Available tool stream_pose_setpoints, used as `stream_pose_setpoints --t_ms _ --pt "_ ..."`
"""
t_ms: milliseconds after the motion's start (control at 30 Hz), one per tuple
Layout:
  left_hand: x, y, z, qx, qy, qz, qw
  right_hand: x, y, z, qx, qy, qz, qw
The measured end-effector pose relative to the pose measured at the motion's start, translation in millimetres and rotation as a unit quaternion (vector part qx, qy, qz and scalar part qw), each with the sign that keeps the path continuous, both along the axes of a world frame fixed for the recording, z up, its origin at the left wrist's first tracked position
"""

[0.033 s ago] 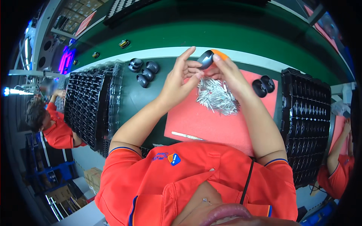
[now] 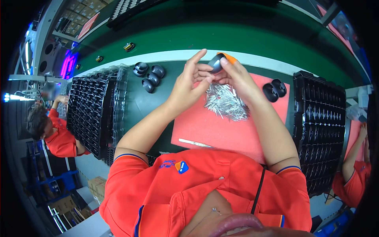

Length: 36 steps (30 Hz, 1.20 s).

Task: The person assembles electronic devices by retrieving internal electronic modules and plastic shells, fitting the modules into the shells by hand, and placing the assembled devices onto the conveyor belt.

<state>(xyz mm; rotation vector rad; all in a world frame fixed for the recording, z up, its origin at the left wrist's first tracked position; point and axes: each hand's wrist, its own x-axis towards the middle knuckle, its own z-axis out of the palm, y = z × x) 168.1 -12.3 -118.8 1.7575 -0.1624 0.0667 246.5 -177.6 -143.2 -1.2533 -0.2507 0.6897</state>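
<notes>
Over the far edge of a pink foam mat point(image 2: 213, 128), my right hand point(image 2: 236, 77) grips a glossy dark rounded case point(image 2: 216, 63), its thumb pressed on the near face. Behind that thumb shows an orange piece point(image 2: 226, 58); whether it joins the case is hidden. My left hand point(image 2: 194, 81) is beside the case, index finger raised, thumb and other fingers closed together close to the right fingertips. What sits in that pinch is too small to make out. Just below both hands lies a loose heap of thin silvery strips point(image 2: 226, 103).
Several similar dark cases point(image 2: 153, 78) stand left on the green table, another case point(image 2: 274, 90) on the mat's right. Black moulded trays are stacked left point(image 2: 89, 110) and right point(image 2: 321, 126). A white pen-like tool point(image 2: 194, 143) lies near me. Co-workers sit on both sides.
My right thumb and the dark case have shifted very slightly, and less of the orange piece shows. The left hand keeps almost the same pose.
</notes>
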Motion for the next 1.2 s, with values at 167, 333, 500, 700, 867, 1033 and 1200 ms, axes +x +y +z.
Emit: stream_pose_setpoints --t_ms 167,333,500,700,867,1033,1200 --pt "17.5 0.3 0.8 0.093 -0.067 -0.025 0.993 2.9 -6.3 -3.8 0.021 -0.008 -0.048 0.999" --pt "83.3 99.5 4.1 0.416 -0.274 0.107 0.861 9.3 -7.4 -2.1 -0.008 -0.035 -0.144 0.989" --pt "130.0 274.1 -39.6 0.672 -0.083 0.236 0.697 10.9 -5.5 -0.1 0.005 -0.045 -0.148 0.988" --pt "138.8 295.5 -35.1 0.648 0.134 0.164 0.732 15.2 -12.8 -5.5 0.009 -0.062 -0.171 0.983" --pt "131.8 175.2 -9.3 0.293 0.007 0.226 0.929 17.0 -11.5 -3.7 -0.014 -0.052 -0.147 0.988" --pt "92.8 31.8 -33.4 -0.301 0.065 0.111 0.945 18.9 -16.6 1.5 -0.026 -0.051 -0.086 0.995" --pt "83.9 -18.4 -51.6 -0.390 0.047 0.116 0.912 24.3 -21.1 -10.0 -0.100 -0.114 -0.098 0.984"
